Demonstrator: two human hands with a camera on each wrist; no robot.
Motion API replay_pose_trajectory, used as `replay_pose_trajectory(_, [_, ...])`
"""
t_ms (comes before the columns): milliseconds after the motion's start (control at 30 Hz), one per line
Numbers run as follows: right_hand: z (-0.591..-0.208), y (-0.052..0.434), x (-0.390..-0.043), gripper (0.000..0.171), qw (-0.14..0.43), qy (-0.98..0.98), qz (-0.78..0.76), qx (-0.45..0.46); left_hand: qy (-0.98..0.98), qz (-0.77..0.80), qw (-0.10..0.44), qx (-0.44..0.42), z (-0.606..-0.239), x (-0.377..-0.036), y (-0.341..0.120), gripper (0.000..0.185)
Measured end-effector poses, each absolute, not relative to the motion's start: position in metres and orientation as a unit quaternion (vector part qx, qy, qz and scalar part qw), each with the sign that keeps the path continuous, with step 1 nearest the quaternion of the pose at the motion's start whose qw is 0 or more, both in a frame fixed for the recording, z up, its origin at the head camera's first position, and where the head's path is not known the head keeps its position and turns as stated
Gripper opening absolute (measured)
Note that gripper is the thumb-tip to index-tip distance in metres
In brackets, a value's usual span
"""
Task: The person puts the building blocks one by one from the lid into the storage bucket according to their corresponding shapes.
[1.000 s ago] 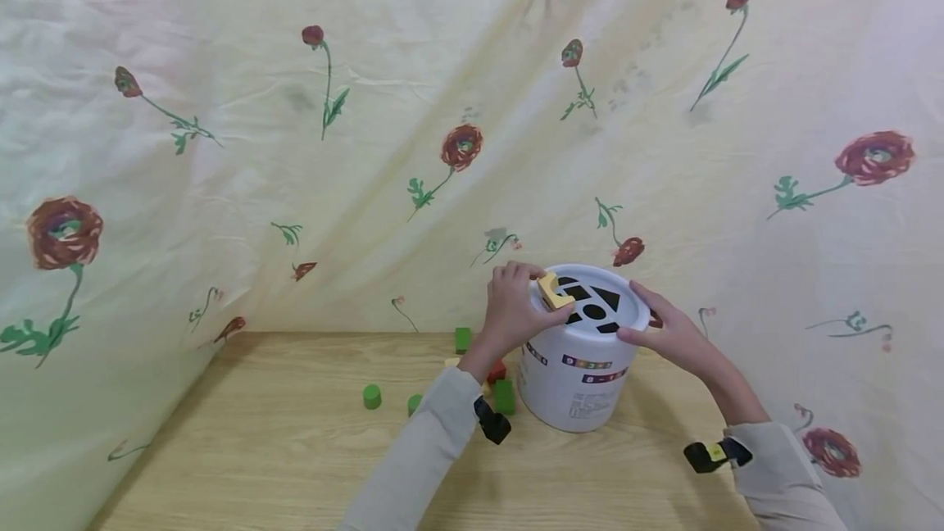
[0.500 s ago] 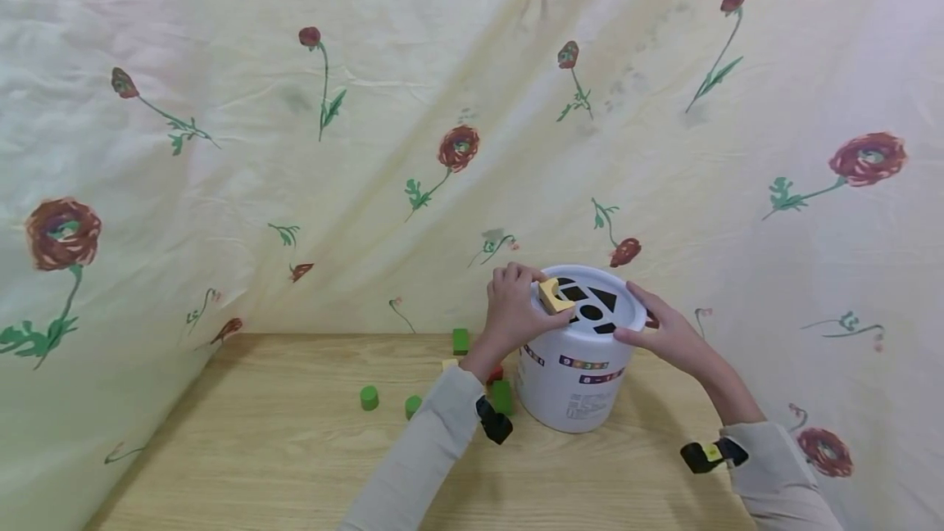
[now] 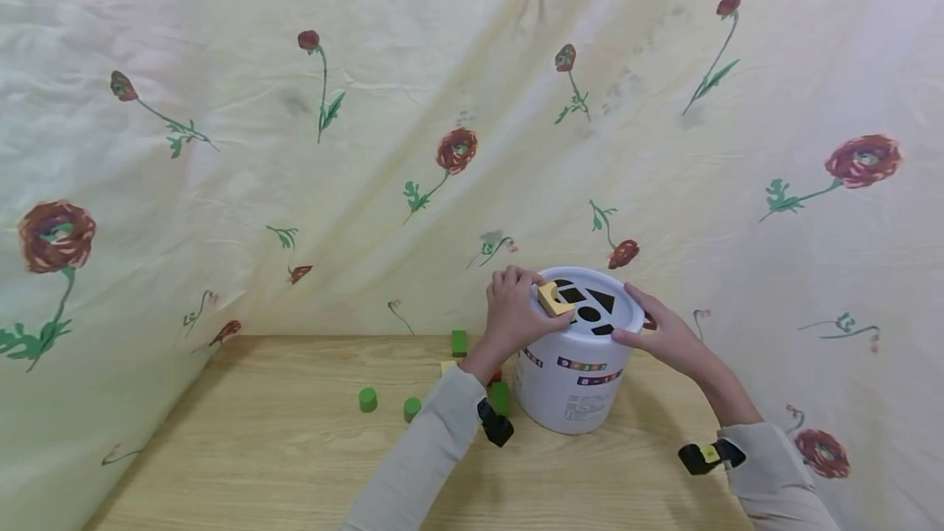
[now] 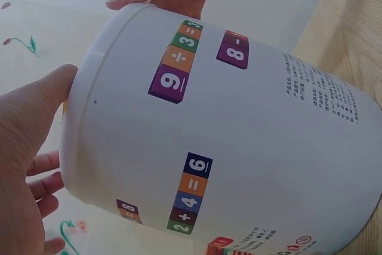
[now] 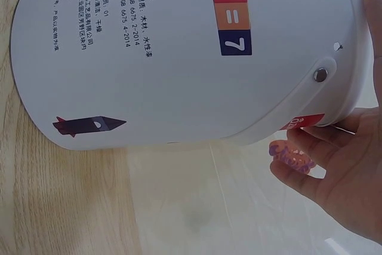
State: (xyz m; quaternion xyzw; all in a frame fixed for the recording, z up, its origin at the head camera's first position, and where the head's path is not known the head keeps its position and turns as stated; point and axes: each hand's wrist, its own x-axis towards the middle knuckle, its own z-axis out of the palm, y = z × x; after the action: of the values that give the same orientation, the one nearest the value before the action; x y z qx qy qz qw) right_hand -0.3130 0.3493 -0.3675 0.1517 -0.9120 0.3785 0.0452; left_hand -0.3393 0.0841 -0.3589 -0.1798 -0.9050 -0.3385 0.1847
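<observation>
A yellow arch-shaped block [image 3: 555, 301] lies over the left part of the lid of a white bucket [image 3: 571, 388], pinched by my left hand [image 3: 512, 306] between thumb and fingers. Black cut-outs, among them a circle, a square and a triangle, mark the lid [image 3: 636, 316]. My right hand [image 3: 671, 338] holds the bucket's right rim, its thumb on the near edge. In the right wrist view, the fingers of my right hand [image 5: 352, 171] curl under the rim beside the handle. The left wrist view hides most of the block behind the rim.
Two green cylinders [image 3: 368, 400] stand on the wooden table [image 3: 258, 449], left of the bucket. Nearer the bucket are green blocks [image 3: 460, 342], a red block [image 3: 496, 374] and a pale yellow block [image 3: 448, 367], partly behind my left forearm. A flowered cloth [image 3: 369, 187] hangs behind.
The head view has shifted slightly. My left hand and the yellow arch block have edged a little inward over the lid. My right hand keeps its hold on the rim.
</observation>
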Motion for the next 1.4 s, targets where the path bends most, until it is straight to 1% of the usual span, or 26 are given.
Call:
replay_pose_trajectory(633, [-0.371,0.35,-0.311,0.097,0.042,-0.91,0.382,0.153,-0.903,-0.345,0.192,-0.168,-0.365,-0.339,0.084,0.063])
replay_pose_trajectory(867, [-0.37,0.349,-0.31,0.098,0.042,-0.91,0.383,0.151,-0.902,-0.358,0.185,-0.154,-0.364,-0.337,0.08,0.065])
replay_pose_trajectory(1400, [-0.368,0.34,-0.313,0.105,0.052,-0.923,0.363,0.117,-0.858,-0.435,0.21,-0.171,-0.38,-0.339,0.036,0.059])
